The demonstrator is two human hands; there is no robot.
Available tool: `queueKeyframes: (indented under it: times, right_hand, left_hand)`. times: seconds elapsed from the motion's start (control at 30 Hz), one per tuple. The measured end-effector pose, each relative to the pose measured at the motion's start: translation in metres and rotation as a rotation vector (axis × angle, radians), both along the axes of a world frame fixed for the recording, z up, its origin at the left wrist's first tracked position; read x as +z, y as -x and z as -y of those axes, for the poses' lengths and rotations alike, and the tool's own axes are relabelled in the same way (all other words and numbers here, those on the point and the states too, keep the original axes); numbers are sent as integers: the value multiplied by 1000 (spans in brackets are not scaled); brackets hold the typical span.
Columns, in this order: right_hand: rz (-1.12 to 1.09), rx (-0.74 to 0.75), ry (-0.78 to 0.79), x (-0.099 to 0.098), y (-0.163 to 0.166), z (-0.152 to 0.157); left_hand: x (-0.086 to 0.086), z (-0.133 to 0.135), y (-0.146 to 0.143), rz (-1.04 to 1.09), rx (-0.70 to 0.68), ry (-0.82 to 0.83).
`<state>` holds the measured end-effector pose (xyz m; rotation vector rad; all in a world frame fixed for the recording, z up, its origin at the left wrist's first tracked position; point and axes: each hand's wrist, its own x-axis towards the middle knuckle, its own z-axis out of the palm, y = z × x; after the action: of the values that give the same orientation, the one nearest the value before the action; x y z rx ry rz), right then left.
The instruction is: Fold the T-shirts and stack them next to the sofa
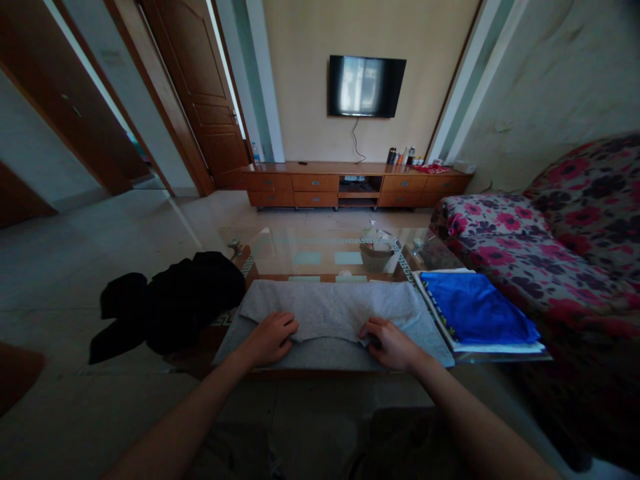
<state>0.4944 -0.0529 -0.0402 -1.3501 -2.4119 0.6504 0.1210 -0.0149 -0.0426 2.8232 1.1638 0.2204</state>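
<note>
A grey shirt (327, 307) lies folded at the near edge of the glass table, its upper layer turned over a wider layer beneath. On the left part of the fold, my left hand (273, 339) has its fingers curled over the cloth and its thumb at the layer's near edge. My right hand (390, 343) pinches the same edge further right, fingers bent. Between the two hands the edge of the fold curves slightly. Some fingertips are hard to make out in the dim light.
Left of the shirt is a heap of black clothing (195, 300). A stack of folded clothes with a blue garment (475, 310) on top sits at the right of the glass table (280, 243). A flowered sofa (540, 260) stands to the right, and a low wooden cabinet (315, 190) is beyond.
</note>
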Motion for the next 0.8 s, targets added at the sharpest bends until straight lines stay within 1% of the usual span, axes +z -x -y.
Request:
queueKeyframes:
  times: [0.2, 0.3, 0.37, 0.43, 0.53, 0.6, 0.67, 0.73, 0.8]
  right_hand:
    - [-129, -53, 16, 3, -3, -1]
    - [-147, -58, -14, 3, -4, -1]
    - [-114, -37, -26, 3, -3, 0]
    - [-13, -28, -47, 4, -2, 0]
    - [207, -114, -104, 6, -2, -1]
    - [300, -143, -115, 9, -3, -3]
    - [306, -108, -127, 13, -5, -4]
    - [258, -77, -153, 16, -6, -4]
    - [215, -64, -143, 15, -7, -3]
  left_hand:
    - [5, -1, 3, 61, 19, 2]
    - [4, -2, 7, 86, 32, 15]
    - [2, -3, 9, 91, 38, 31]
    - [-1, -3, 9, 88, 39, 49]
    - [-4, -3, 7, 80, 24, 62]
    - [-5, -3, 6, 89, 18, 64]
    - [-5, -3, 6, 117, 27, 61]
    - [-4, -3, 8, 152, 47, 52]
    - [-4, -3, 9, 169, 61, 46]
